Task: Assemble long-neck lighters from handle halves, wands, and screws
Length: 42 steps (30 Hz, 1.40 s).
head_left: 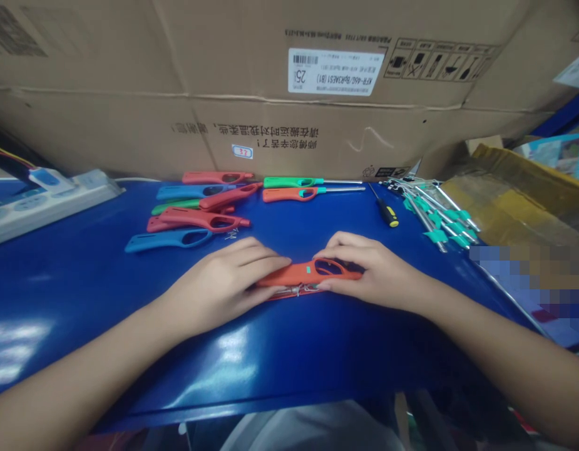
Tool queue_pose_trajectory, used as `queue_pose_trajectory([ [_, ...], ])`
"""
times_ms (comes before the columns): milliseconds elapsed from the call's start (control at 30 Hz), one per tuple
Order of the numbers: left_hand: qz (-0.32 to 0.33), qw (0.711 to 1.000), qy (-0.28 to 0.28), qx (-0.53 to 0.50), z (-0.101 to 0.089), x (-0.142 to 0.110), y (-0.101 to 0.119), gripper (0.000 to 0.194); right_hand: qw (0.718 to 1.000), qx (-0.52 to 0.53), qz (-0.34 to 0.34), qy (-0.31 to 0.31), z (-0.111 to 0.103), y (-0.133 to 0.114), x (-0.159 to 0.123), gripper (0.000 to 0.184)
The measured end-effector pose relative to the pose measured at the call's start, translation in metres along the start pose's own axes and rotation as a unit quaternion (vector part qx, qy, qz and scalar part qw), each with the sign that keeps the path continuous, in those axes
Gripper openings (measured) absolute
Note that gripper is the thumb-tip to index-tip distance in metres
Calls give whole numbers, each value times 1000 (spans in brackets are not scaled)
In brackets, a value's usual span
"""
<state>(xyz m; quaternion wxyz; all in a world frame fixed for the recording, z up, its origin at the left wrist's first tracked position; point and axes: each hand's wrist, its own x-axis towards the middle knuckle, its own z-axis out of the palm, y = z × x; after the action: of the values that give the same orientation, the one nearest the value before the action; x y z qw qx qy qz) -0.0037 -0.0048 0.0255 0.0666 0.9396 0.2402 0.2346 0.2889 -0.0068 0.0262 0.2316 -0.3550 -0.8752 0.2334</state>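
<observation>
Between my two hands is an orange lighter casing [293, 274], its long body lying crosswise just over the blue table. The halves stand slightly apart along the near side, and wires and small parts show in the gap. My left hand [228, 279] grips the handle end, fingers on top and thumb at the near edge. My right hand [368, 269] pinches the end by the trigger loop. Beyond my left hand lie several red, blue and green lighter casings, among them a blue casing [169, 240]. Two lighters with metal rods, one green [289, 182] and one orange [289, 195], lie farther back.
A black and yellow screwdriver [387, 213] lies right of centre. Several metal rods with green triggers [442, 216] are heaped at the right beside a taped cardboard box [514, 194]. A white power strip [54, 203] is at the left. A large carton [251, 69] walls off the back.
</observation>
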Motion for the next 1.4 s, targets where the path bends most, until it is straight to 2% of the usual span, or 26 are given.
queue_pose_trajectory([
  [200, -19, 996, -81, -19, -3, 1, 2, 27, 992, -111, -38, -36, 7, 4, 0, 35],
  [500, -35, 992, -125, 3, -3, 1, 3, 25, 991, -124, -37, -39, 11, 2, 1, 34],
  [1400, -48, 992, -115, -2, -1, 3, 8, 24, 988, -143, -43, -46, 9, 3, -2, 37],
])
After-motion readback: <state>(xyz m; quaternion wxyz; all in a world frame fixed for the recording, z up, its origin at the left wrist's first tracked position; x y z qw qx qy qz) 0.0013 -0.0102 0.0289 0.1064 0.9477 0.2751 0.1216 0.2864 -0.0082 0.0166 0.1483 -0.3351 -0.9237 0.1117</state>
